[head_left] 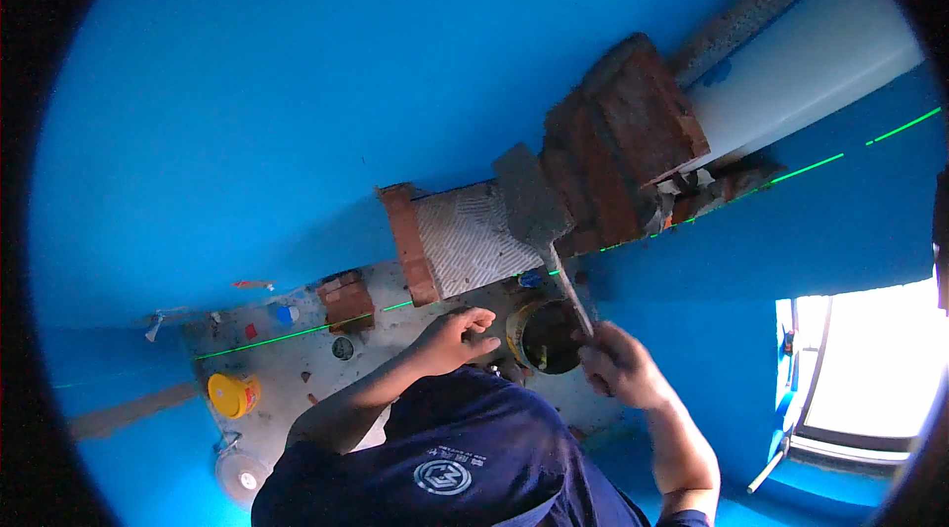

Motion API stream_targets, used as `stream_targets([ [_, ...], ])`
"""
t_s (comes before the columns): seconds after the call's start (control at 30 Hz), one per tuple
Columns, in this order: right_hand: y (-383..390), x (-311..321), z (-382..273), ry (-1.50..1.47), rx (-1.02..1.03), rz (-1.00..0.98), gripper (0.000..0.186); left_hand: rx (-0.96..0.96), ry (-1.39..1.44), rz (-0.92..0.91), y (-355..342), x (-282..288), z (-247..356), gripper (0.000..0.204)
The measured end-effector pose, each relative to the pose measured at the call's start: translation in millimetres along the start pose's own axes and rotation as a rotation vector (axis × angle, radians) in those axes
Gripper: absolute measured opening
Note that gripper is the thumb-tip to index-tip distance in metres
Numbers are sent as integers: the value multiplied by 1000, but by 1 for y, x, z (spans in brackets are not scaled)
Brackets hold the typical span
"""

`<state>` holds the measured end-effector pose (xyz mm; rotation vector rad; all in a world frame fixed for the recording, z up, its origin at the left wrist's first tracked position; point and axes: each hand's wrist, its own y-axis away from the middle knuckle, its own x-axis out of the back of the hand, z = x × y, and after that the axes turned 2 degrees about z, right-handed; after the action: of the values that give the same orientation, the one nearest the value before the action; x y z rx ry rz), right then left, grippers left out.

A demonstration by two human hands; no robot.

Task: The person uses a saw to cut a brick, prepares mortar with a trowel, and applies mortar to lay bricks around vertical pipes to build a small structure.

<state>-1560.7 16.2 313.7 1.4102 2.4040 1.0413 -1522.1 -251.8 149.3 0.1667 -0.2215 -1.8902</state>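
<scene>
My right hand (623, 364) is closed around a long, pale tool (571, 295), whose upper end meets a grey, mortar-coloured patch (529, 191); I cannot tell whether that patch is its blade. Left of it lies a panel (470, 240) with pale, combed ridges, bordered by a reddish-brown strip (410, 245). My left hand (455, 337) is empty below the panel, fingers loosely curved and apart. To the right of the grey patch is a rough, reddish-brown brick block (623, 131). A dark-filled bucket (554, 339) sits between and behind my hands.
Blue walls (247, 112) surround me, with a white surface (791, 52) at upper right. A green laser line crosses the scene. The stained floor (287, 379) holds a yellow bucket (232, 394), brown pieces (346, 300), scraps and a round pale object (237, 478). A bright window (860, 359) is right.
</scene>
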Motion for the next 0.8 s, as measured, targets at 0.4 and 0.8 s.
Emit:
stream_targets([
  [0.4,42,19,-112,-141,-225,155,21,-18,-36,8,-10,10,1,52],
  [0.8,30,17,-130,-81,-128,272,22,-77,18,138,-1,18,-19,54],
])
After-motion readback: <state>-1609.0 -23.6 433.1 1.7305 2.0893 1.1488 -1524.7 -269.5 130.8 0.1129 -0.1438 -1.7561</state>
